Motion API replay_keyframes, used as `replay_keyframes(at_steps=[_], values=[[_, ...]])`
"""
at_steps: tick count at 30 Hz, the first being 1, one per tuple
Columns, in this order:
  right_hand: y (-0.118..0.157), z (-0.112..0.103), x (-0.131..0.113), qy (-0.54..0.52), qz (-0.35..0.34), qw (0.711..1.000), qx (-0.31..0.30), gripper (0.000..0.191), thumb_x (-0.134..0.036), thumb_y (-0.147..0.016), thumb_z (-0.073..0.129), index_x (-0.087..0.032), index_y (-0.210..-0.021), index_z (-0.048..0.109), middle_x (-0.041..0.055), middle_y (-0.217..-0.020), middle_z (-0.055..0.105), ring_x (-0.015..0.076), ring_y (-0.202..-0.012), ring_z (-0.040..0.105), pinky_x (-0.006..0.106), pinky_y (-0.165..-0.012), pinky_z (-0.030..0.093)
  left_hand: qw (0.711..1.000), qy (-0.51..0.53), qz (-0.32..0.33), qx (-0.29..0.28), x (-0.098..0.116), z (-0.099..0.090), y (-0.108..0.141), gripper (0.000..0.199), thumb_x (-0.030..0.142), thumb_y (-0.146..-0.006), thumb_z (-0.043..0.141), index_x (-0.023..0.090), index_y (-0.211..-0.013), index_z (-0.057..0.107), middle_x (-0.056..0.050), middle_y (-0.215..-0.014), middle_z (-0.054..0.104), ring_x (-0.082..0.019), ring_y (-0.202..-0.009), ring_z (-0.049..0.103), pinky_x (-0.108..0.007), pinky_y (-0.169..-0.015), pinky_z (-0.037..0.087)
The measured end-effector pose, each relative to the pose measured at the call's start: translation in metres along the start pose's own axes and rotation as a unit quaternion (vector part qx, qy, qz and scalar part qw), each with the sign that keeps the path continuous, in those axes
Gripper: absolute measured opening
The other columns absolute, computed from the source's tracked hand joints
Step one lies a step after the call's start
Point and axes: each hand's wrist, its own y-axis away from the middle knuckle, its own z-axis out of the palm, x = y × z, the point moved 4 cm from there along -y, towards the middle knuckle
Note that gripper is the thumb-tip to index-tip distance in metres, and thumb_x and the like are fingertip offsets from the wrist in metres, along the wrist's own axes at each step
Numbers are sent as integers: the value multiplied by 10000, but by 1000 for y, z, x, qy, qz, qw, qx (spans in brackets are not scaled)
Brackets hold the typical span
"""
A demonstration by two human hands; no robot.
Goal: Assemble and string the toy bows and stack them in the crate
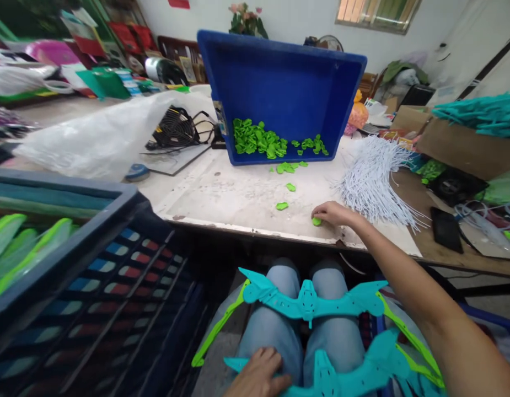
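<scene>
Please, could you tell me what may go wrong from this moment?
The small green piece at the right grip is near the front edge of the table, so it could drop off. The upper turquoise frame lies across the legs and might slide if they shift. The white strips lie close beside the right forearm, which might drag them.

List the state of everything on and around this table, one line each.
Blue bin: tipped sideways, open toward the person
Green pieces: heaped in the bin, several loose on the table
White strands: loose, fanned out
Upper turquoise frame: across both thighs
Lower turquoise frame: partly covered by the left hand
Right hand: fingers at one green piece, grip unclear
Plastic sheeting: crumpled
Navy crate: open, holding green-edged items
</scene>
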Motion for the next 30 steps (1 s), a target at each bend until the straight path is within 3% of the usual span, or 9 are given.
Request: replay_keyframes(at_steps=[3,5,8,13,16,20,24,28,30], values=[[17,8,6,30,30,996,74,278,-201,-851,580,-191,-1116,665,55,-1031,671,183,-928,608,256,-828,426,994,105,-31,-29,-1,-42,-3,445,375,-758,713,309,-1180,591,-50,-1139,578,-231,-1012,552,-310,-869,457],[25,13,3,55,43,988,140,332,-239,-858,591,-173,-1182,621,77,-1081,639,192,-958,591,276,-854,424,986,144,-82,18,-3,-68,-22,471,339,-817,643,283,-1272,534,-84,-1267,536,-251,-1120,531,-344,-949,452],[30,24,-6,90,32,984,153,266,-289,-859,598,-144,-1068,676,100,-1059,641,227,-990,560,315,-901,406,982,110,-136,71,-8,-87,-66,583,286,-840,594,188,-1385,410,-162,-1355,486,-297,-1241,462,-432,-1026,402],[49,33,-14,96,43,976,191,225,-261,-863,582,-126,-995,704,138,-1041,644,282,-1007,530,404,-930,392,981,45,-180,-65,-22,-76,-126,922,314,-705,745,38,-1447,272,-235,-1119,635,-371,-1062,594,-461,-897,465],[88,52,-26,-4,-54,972,231,268,-258,-856,604,-147,-1097,647,109,-1091,647,250,-1034,548,385,-934,427,974,73,-208,-57,-33,-74,-136,976,374,-697,741,52,-1464,231,-235,-1162,620,-376,-1088,590,-436,-893,464],[151,105,-37,-77,-175,960,204,215,-312,-905,561,-183,-1062,631,91,-1077,672,236,-1004,589,389,-852,488,957,212,-193,-50,-52,-75,-142,833,305,-708,678,102,-1429,316,-175,-1245,601,-331,-1139,568,-384,-928,448],[175,146,-35,-60,-188,956,218,193,-292,-921,546,-183,-1040,650,98,-1093,686,251,-980,605,430,-829,500,886,429,-163,-72,-68,-75,-152,575,252,-749,569,161,-1311,489,-72,-1213,635,-241,-1129,556,-302,-920,433],[170,155,-29,-78,-179,950,242,192,-274,-904,578,-203,-1058,668,86,-1096,695,248,-1000,596,445,-857,504,809,536,-232,-61,-74,-73,-158,488,387,-748,628,160,-1178,589,-28,-957,686,-196,-909,598,-262,-755,444],[169,156,-27,-89,-166,951,246,197,-270,-900,583,-215,-1065,675,81,-1094,698,247,-1003,591,450,-861,509,786,566,-242,-57,-72,-72,-161,473,435,-739,649,153,-1116,601,-2,-825,656,-154,-773,577,-240,-671,422]])
